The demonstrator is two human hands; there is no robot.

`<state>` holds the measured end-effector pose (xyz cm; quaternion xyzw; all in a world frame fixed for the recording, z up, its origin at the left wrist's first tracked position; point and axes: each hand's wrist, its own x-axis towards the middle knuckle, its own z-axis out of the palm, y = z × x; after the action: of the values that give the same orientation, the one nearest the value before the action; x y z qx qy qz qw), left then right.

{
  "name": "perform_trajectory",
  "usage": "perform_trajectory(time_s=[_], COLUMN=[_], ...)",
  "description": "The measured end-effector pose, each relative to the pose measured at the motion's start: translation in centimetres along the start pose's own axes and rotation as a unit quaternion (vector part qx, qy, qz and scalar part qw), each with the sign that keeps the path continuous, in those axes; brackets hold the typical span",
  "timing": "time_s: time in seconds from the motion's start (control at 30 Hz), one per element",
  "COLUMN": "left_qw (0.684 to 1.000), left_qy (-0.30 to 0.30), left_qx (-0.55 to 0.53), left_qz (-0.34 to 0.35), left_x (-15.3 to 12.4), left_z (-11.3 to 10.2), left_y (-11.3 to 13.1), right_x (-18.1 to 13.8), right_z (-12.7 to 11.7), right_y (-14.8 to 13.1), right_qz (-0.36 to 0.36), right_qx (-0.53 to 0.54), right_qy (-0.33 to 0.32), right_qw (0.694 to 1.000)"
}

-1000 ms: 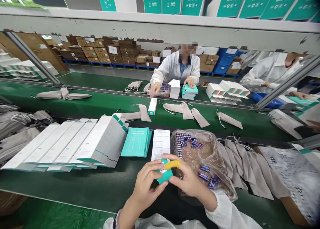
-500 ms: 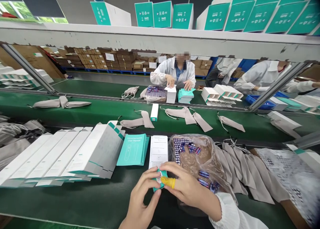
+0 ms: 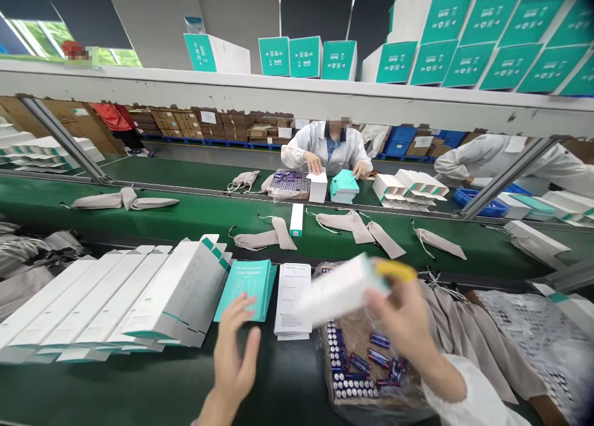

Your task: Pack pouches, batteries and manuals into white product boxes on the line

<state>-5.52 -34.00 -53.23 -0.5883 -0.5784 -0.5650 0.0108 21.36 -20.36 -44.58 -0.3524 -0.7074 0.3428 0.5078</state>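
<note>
From where I stand, the right hand [image 3: 406, 311] grips a white box [image 3: 334, 293] by one end above the batteries [image 3: 379, 340], the left hand [image 3: 234, 355] open and empty near the manuals [image 3: 248, 276], so that lopsided hold could let the box tip and drop.

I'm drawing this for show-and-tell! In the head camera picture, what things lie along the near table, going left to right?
White boxes → teal user manuals → printed sheets → batteries → gray pouches → crinkled clear plastic.
</note>
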Motion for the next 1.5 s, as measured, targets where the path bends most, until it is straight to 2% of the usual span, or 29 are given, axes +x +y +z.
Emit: perform_trajectory(time_s=[0.03, 0.07, 0.13, 0.2, 0.3, 0.4, 0.53, 0.6, 0.7, 0.83, 0.9, 0.97, 1.0, 1.03, 1.1, 1.13, 1.2, 1.3, 1.5], left_qw=[0.998, 0.992, 0.968, 0.941, 0.920, 0.905, 0.889, 0.884, 0.887, 0.913, 0.929, 0.941, 0.924, 0.883, 0.774, 0.732, 0.681, 0.652, 0.641], left_qy=[0.004, -0.011, -0.067, -0.106, -0.114, -0.116, -0.114, -0.107, -0.099, -0.124, -0.120, -0.052, 0.005, 0.064, 0.144, 0.157, 0.161, 0.160, 0.152], left_qx=[0.049, 0.107, 0.222, 0.300, 0.348, 0.383, 0.418, 0.436, 0.432, 0.315, 0.240, 0.085, -0.026, -0.138, -0.291, -0.333, -0.380, -0.398, -0.366], left_qz=[-0.039, -0.069, -0.100, -0.117, -0.138, -0.148, -0.147, -0.132, -0.133, -0.228, -0.254, -0.322, -0.381, -0.443, -0.543, -0.573, -0.605, -0.626, -0.657], left_x=[0.9, 1.7, 3.0, 3.6, 3.9, 3.9, 4.1, 4.4, 5.0, 5.7, 5.4, 4.8, 4.3, 3.8, 3.0, 2.6, 1.9, 1.0, -0.8], left_z=[-0.3, -0.4, 0.0, 0.7, 1.5, 1.6, 1.6, 1.7, 1.4, -0.9, -2.5, -3.7, -4.1, -4.3, -4.3, -4.1, -3.8, -3.5, -4.0], left_y=[-0.9, -1.9, -4.0, -5.7, -6.8, -6.7, -6.0, -5.6, -4.8, -3.3, -2.5, -1.5, -1.1, -0.6, 0.2, 0.5, 0.9, 1.1, 1.1], right_x=[1.7, 3.5, 6.8, 9.1, 11.1, 12.8, 15.5, 16.7, 18.2, 19.0, 17.4, 13.6, 11.0, 8.1, 2.2, -0.3, -3.8, -5.8, -5.7], right_z=[-0.7, -1.2, -0.8, 0.8, 4.3, 7.8, 11.1, 11.8, 11.7, 10.8, 10.8, 11.1, 11.3, 11.4, 11.5, 11.5, 11.3, 10.8, 9.7], right_y=[1.3, 2.9, 6.3, 9.5, 12.7, 13.9, 13.9, 13.5, 12.4, 10.0, 8.4, 6.8, 6.0, 5.4, 4.5, 4.4, 4.3, 4.8, 5.5], right_qz=[0.075, 0.162, 0.246, 0.322, 0.403, 0.438, 0.437, 0.423, 0.387, 0.277, 0.188, 0.089, 0.040, -0.005, -0.069, -0.088, -0.116, -0.149, -0.209], right_qx=[0.034, 0.076, 0.091, 0.094, 0.077, 0.046, -0.023, -0.074, -0.169, -0.291, -0.326, -0.334, -0.331, -0.325, -0.326, -0.333, -0.342, -0.345, -0.299], right_qy=[0.113, 0.144, 0.099, 0.046, -0.011, -0.043, -0.081, -0.102, -0.140, -0.192, -0.226, -0.281, -0.314, -0.350, -0.395, -0.404, -0.410, -0.400, -0.348], right_qw=[0.990, 0.973, 0.960, 0.941, 0.912, 0.897, 0.896, 0.897, 0.895, 0.896, 0.898, 0.895, 0.889, 0.878, 0.856, 0.848, 0.837, 0.836, 0.864])
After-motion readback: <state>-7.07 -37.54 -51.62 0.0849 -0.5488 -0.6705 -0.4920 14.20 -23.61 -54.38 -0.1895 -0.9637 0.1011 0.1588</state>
